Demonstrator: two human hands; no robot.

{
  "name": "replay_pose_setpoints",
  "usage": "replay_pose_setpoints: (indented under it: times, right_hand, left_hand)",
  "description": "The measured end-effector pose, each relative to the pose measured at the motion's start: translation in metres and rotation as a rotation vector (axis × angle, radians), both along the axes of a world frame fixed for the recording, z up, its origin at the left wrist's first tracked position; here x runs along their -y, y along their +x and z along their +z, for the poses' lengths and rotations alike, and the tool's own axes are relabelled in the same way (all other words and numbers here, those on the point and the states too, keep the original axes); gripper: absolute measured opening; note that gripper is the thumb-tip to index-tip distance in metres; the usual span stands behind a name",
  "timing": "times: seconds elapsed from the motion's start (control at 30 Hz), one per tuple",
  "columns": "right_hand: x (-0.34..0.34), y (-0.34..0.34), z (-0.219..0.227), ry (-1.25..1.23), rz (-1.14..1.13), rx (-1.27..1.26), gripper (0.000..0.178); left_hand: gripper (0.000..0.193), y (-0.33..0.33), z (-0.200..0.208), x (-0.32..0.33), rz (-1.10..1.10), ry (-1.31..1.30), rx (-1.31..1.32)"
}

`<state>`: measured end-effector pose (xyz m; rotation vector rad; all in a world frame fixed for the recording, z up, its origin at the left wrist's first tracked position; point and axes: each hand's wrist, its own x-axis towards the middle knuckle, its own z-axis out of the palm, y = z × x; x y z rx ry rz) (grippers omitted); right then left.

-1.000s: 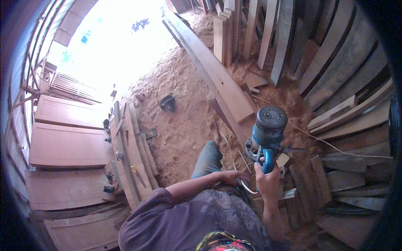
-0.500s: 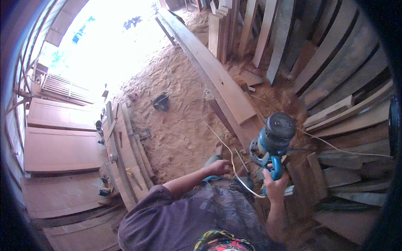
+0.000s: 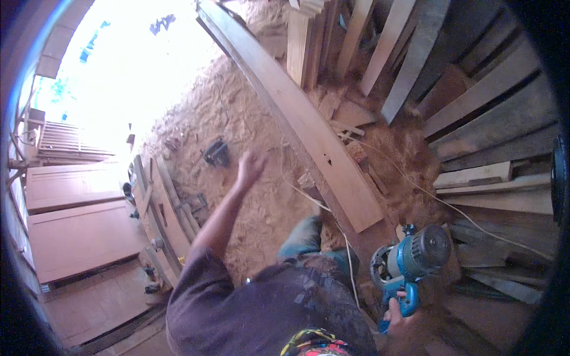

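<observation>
My right hand [image 3: 399, 315] is closed round the handle of a blue and black corded power router [image 3: 411, 256]. The tool is tilted at my right side, beside the near end of a long wooden board [image 3: 323, 154]. That board lies flat on a darker beam and runs away toward the bright opening. My left hand [image 3: 252, 166] is stretched out over the sawdust-covered ground with nothing in it. Its fingers are apart, somewhat smeared by motion. Nearest to it, on the ground, is a dark power tool [image 3: 216, 153] whose kind I cannot make out.
A pale cord [image 3: 350, 255] runs past my legs toward the router; another cable [image 3: 463, 213] crosses the right side. Many planks [image 3: 487, 124] lean and lie at the right. Panelled wooden doors [image 3: 83, 231] and a low bench of boards [image 3: 163, 207] stand at the left.
My left hand has swung from near my waist outward to the forward left. The right hand and router have dropped lower and to the right. The view has shifted slightly.
</observation>
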<state>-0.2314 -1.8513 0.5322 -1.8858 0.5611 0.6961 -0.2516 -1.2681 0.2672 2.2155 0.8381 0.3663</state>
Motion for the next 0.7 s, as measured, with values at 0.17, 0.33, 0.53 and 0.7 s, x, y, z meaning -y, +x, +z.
replay_pose_setpoints:
  times: [0.17,0.33,0.53,0.7]
  right_hand:
    - [-0.034,-0.005,0.013,0.013,-0.127,0.008,0.026]
    - [-0.074,0.002,0.015,-0.007,-0.263,-0.013,0.026]
    - [-0.107,0.014,0.013,-0.068,-0.404,-0.018,0.025]
    - [-0.112,0.011,0.010,-0.086,-0.488,0.003,0.025]
  left_hand:
    - [0.041,0.160,0.053,-0.112,-0.091,0.251,0.020]
    - [0.050,0.266,0.037,-0.202,-0.119,0.470,-0.161]
    - [0.061,0.334,0.015,-0.247,-0.184,0.581,-0.358]
    - [0.061,0.356,0.011,-0.253,-0.231,0.627,-0.546]
